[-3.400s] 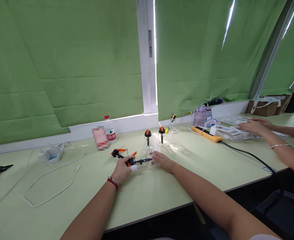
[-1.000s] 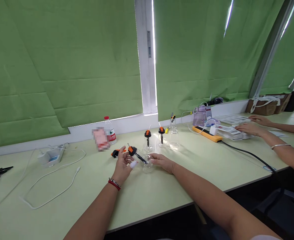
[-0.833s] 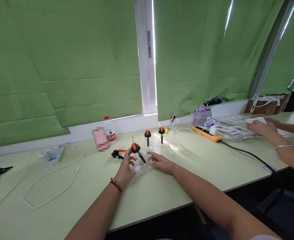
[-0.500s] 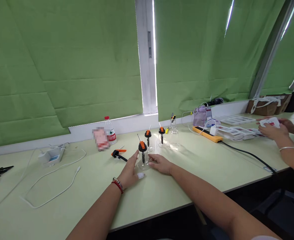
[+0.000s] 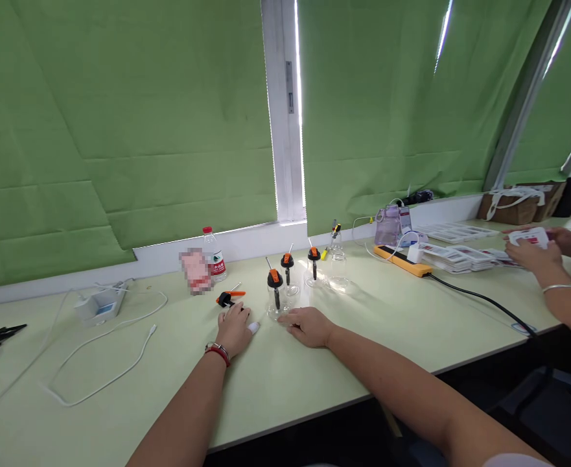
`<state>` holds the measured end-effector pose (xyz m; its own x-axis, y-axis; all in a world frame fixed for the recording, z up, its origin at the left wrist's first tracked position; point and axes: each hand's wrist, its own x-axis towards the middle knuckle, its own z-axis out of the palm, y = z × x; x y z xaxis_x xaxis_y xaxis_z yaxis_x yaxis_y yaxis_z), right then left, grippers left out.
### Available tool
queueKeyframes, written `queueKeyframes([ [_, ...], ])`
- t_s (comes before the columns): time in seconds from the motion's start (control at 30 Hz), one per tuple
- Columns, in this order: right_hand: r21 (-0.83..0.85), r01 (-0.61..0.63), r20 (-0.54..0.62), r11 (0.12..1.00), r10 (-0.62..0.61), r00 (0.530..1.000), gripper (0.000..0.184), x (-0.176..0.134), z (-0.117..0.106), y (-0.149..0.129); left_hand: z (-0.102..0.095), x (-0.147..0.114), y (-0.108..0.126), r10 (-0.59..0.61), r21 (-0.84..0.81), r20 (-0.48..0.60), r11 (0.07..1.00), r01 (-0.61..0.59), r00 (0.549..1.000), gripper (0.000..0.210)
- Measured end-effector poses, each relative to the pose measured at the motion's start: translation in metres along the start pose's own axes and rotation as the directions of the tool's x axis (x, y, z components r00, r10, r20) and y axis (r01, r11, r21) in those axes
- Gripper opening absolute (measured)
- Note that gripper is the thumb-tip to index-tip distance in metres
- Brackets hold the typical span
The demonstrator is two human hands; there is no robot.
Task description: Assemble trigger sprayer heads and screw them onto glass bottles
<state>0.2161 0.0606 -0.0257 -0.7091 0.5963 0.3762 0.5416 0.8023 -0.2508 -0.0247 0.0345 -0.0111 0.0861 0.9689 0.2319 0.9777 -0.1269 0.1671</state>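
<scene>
A clear glass bottle (image 5: pixel 274 313) with a black and orange cap (image 5: pixel 275 279) and thin metal spout stands upright in front of me. My right hand (image 5: pixel 309 326) lies on the table, its fingertips touching the bottle's base from the right, not wrapped round it. To the left, my left hand (image 5: pixel 235 331), with white tape on the thumb, rests palm down, fingers loosely spread. Those fingers reach the black stem of a loose orange-and-black cap (image 5: pixel 225 298) on its side, hiding the stem's end. Behind stand two similar capped bottles (image 5: pixel 288 261) (image 5: pixel 314 254).
A water bottle (image 5: pixel 217 259) and a blurred pink item (image 5: pixel 196 271) stand at the back left. White cables (image 5: pixel 115 383) and a charger block (image 5: pixel 101 305) lie left. A glass flask (image 5: pixel 337 250), an orange power strip (image 5: pixel 402 261) and card stacks (image 5: pixel 445 258) are right, near a co-worker's hands (image 5: pixel 540 256).
My left hand has left the nearest bottle and moved left to the loose cap. My right fingers have slid down to the bottle's base. The bottle has shifted slightly left.
</scene>
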Motion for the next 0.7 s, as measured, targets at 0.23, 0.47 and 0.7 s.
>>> queueKeyframes([
  [0.23, -0.089, 0.021, 0.028, 0.996, -0.018, 0.999, 0.040, 0.001, -0.001, -0.002, 0.000, -0.001, 0.004, 0.090, -0.015, 0.027, 0.996, -0.089, 0.996, 0.039],
  [0.47, -0.038, 0.105, 0.084, 0.994, -0.101, 0.991, 0.046, 0.003, -0.002, -0.003, 0.002, 0.002, -0.003, 0.025, 0.083, -0.051, 0.996, -0.021, 0.998, 0.041],
  [0.7, -0.133, -0.011, 0.080, 0.991, 0.021, 0.997, 0.044, 0.005, 0.002, 0.000, 0.004, 0.004, -0.006, -0.030, 0.124, 0.057, 0.992, 0.023, 0.998, 0.041],
])
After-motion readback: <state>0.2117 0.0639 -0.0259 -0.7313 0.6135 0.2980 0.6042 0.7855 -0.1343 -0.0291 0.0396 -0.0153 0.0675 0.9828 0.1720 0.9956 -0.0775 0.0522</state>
